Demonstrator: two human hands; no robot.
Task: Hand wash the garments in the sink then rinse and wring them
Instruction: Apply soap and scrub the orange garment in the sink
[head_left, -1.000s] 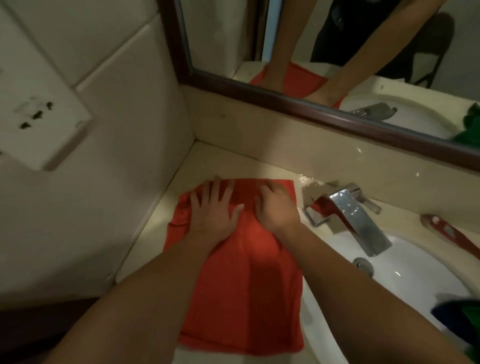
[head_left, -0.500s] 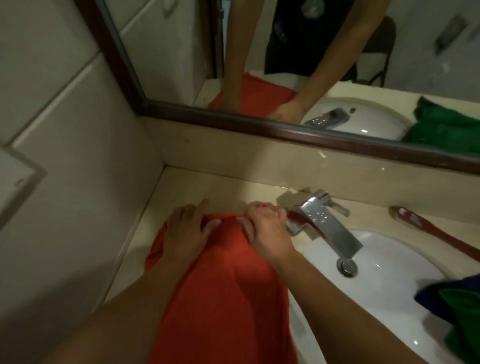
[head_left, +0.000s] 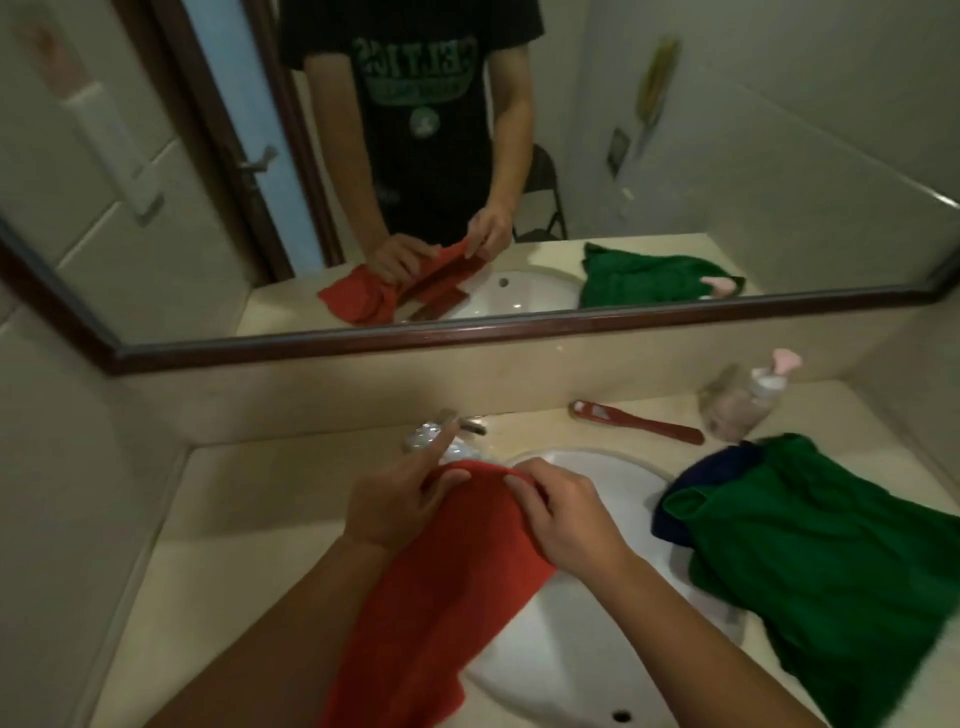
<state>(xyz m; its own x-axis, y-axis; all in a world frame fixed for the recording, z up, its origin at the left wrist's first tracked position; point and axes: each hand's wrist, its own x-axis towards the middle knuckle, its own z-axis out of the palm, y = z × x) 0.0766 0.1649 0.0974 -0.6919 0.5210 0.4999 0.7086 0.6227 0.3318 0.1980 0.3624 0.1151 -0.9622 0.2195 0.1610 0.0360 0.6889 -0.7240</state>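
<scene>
Where the red cloth lies: the red cloth (head_left: 457, 582) is raised at its far end between both hands, over the left rim of the sink; the rest trails toward the near left, across the rim and onto the tabletop (head_left: 249, 519).
Left hand grip: the left hand (head_left: 395, 504) pinches the far edge of the red cloth between thumb and curled fingers; the index finger is extended toward the faucet.
Right hand grip: the right hand (head_left: 566, 519) has its fingers curled over the same far edge and holds it, just beside the left hand.
Sink: the white oval sink (head_left: 587, 639) is set into the tabletop; bare bowl shows to the right of the red cloth, with a small round hole in the near wall.
Faucet: the chrome faucet (head_left: 431, 439) stands behind the left hand, partly hidden by the fingers and blurred.
Green garment: the green garment (head_left: 810, 545) lies on the tabletop right of the sink, its left edge over the rim, apart from the red cloth.
Dark blue garment: the dark blue garment (head_left: 696, 483) shows under the far left corner of the green garment.
Red-handled implement: the red-handled implement (head_left: 639, 418) lies flat near the back wall; its kind cannot be told.
Pump bottle: the clear pump bottle (head_left: 748, 395) with a pink head stands near the implement's right end.
Mirror: the wood-framed mirror (head_left: 727, 156) reflects the person's arms, both hands on the red cloth and the green garment.
</scene>
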